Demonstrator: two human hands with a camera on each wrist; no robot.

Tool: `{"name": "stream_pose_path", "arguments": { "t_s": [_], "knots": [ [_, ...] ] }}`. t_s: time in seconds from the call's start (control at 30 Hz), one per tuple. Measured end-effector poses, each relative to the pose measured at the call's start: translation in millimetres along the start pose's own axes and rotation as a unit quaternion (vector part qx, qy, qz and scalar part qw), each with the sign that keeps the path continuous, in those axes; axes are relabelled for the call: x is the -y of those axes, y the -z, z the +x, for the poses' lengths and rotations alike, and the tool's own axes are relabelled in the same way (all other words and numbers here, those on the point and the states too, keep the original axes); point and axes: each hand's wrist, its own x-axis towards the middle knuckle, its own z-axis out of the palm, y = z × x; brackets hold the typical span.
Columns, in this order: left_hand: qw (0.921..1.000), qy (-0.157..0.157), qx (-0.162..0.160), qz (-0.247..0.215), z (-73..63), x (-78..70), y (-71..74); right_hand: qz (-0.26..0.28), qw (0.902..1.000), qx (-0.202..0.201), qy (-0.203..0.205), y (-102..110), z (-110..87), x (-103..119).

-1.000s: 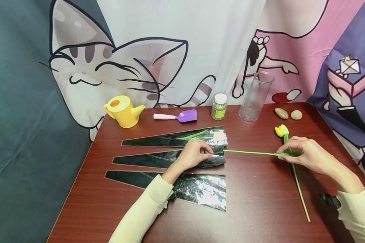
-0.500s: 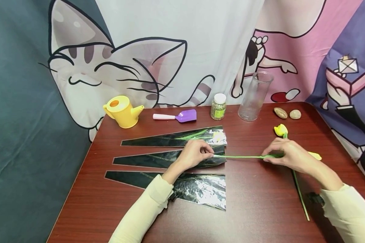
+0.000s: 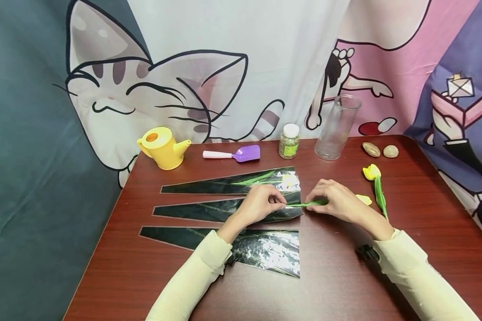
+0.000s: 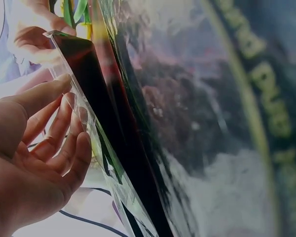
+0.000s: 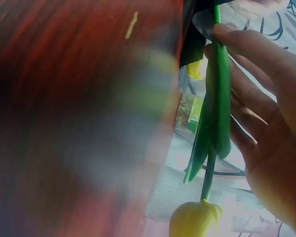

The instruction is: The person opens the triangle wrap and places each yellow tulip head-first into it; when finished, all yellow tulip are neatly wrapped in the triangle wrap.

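Observation:
My left hand (image 3: 259,205) pinches the upper layer of the middle flower sleeve (image 3: 193,211), black and clear plastic, at its wide end. In the left wrist view the clear film (image 4: 192,128) stands apart from the dark layer, with thumb and fingers at its edge. My right hand (image 3: 337,203) pinches an artificial yellow tulip by its green stem and leaves (image 5: 219,94). The stem points left, its end within the sleeve mouth and partly hidden by the left fingers. The yellow bloom (image 5: 195,219) hangs out behind the right hand.
Behind lies a sleeve (image 3: 201,186) with a tulip inside; a flat sleeve (image 3: 269,254) is in front. Another yellow tulip (image 3: 379,191) lies at right. Along the back stand a watering can (image 3: 163,149), purple shovel (image 3: 245,154), jar (image 3: 289,142), glass vase (image 3: 337,129) and two stones (image 3: 390,151).
My right hand has moved left with the tulip, sliding its stem farther into the middle sleeve's mouth. The left hand stays at the sleeve's edge.

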Motion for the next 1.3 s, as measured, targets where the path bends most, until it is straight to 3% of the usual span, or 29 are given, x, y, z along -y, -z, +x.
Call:
{"name": "stream_pose_path", "arguments": {
  "t_s": [0.7,1.1,1.3],
  "knots": [
    [1.0,-0.008,0.003,0.003,0.3,1.7,-1.2,0.013,0.9994,0.016,0.027,-6.4,-0.6,-5.0],
    [1.0,-0.003,0.008,0.003,0.3,3.6,-3.0,-0.007,0.9991,-0.04,0.015,35.9,-35.0,-26.0],
    [1.0,0.0,0.009,0.001,-0.3,2.5,-2.0,-0.015,0.9995,-0.019,0.017,41.2,-52.3,-38.7]
  ]
}}
